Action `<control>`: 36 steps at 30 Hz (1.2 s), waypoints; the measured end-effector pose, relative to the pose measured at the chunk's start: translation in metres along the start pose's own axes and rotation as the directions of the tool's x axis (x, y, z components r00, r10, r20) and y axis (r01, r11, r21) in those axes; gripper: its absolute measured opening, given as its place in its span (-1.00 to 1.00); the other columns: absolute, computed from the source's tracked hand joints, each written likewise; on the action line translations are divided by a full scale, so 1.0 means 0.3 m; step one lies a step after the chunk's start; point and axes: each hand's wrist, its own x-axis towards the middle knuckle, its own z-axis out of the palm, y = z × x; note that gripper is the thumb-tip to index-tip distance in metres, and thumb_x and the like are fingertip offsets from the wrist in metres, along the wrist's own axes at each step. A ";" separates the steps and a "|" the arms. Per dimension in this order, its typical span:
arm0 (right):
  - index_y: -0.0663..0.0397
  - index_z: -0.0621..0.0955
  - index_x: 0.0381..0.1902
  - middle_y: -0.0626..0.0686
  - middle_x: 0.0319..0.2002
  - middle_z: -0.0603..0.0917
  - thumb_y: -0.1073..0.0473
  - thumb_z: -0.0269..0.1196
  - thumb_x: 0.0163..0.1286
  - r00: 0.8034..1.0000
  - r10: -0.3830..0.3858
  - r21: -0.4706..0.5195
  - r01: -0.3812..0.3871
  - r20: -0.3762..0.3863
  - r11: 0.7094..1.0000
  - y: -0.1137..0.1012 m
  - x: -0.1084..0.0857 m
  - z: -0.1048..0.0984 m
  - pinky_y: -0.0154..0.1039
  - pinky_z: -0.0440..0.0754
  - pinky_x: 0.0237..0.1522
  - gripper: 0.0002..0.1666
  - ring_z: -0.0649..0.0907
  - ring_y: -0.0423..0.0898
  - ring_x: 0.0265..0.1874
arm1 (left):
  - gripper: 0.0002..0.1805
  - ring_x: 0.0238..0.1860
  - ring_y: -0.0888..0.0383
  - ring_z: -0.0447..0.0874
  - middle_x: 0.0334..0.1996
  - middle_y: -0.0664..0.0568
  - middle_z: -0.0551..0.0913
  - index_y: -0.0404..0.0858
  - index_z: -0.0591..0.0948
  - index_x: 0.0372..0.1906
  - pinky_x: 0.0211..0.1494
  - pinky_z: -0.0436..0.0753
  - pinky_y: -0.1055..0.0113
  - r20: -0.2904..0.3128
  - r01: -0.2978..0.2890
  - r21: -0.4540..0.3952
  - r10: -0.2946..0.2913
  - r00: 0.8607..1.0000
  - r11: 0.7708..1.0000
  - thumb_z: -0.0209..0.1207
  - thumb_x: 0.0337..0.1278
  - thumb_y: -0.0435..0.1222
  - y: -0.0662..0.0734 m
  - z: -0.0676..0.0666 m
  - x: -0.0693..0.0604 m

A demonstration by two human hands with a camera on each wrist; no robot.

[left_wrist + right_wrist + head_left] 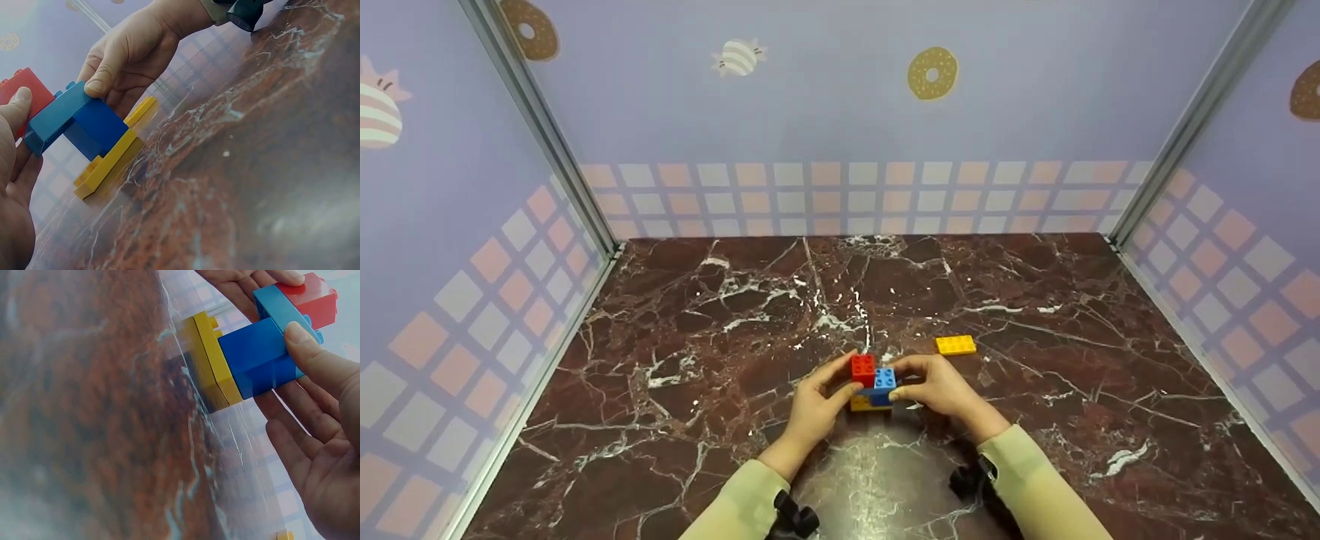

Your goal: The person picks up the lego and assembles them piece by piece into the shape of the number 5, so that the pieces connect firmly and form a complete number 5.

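A small stack of toy building bricks stands on the marbled table between both hands. Its base is a flat yellow brick, with a dark blue brick on top. A light blue brick lies across the dark blue one and overhangs it to the left. On the overhanging end sits a red brick, pinched between the thumb and fingers of my left hand. My right hand pinches the light blue brick at its other end, thumb on the near side. Its fingers are partly hidden behind the stack.
Another flat yellow brick lies on the table behind and to the right of my right hand. Patterned lilac panels enclose the marbled table at the back and both sides.
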 end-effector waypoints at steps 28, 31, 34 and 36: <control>0.38 0.61 0.21 0.39 0.16 0.68 0.28 0.43 0.30 0.999 0.043 0.235 -0.048 0.026 0.971 0.016 -0.001 -0.077 -0.35 0.75 0.02 -0.46 0.70 0.30 0.12 | -0.40 0.28 0.06 0.64 0.27 -0.27 0.64 -0.41 0.56 0.32 0.44 0.53 0.39 -0.020 0.028 0.100 -0.026 0.999 0.995 0.39 0.17 -0.35 0.011 -0.004 0.001; 0.38 0.63 0.19 0.41 0.14 0.69 0.33 0.40 0.32 0.999 0.041 0.226 -0.038 -0.006 0.973 0.029 -0.001 -0.100 -0.36 0.76 -0.01 -0.51 0.74 0.22 0.08 | -0.40 0.27 0.08 0.65 0.26 -0.23 0.65 -0.38 0.57 0.33 0.43 0.54 0.38 -0.017 0.028 0.098 -0.026 1.000 0.995 0.39 0.17 -0.34 0.009 -0.005 -0.001; 0.39 0.64 0.17 0.42 0.11 0.70 0.36 0.39 0.32 0.998 0.034 0.209 -0.021 -0.058 0.978 0.042 -0.001 -0.123 -0.40 0.75 -0.04 -0.54 0.77 0.13 0.03 | -0.40 0.26 0.13 0.65 0.26 -0.23 0.66 -0.36 0.57 0.34 0.42 0.55 0.39 -0.012 0.028 0.090 -0.027 1.000 0.996 0.38 0.18 -0.34 0.010 -0.005 -0.001; 0.41 0.64 0.16 0.44 0.11 0.69 0.38 0.39 0.31 0.996 0.031 0.206 -0.013 -0.086 0.979 0.052 -0.003 -0.140 -0.41 0.74 -0.04 -0.54 0.76 0.14 0.04 | -0.40 0.26 0.17 0.65 0.26 -0.26 0.65 -0.37 0.56 0.34 0.42 0.54 0.40 -0.006 0.025 0.078 -0.025 1.000 0.997 0.38 0.19 -0.35 0.010 -0.005 0.000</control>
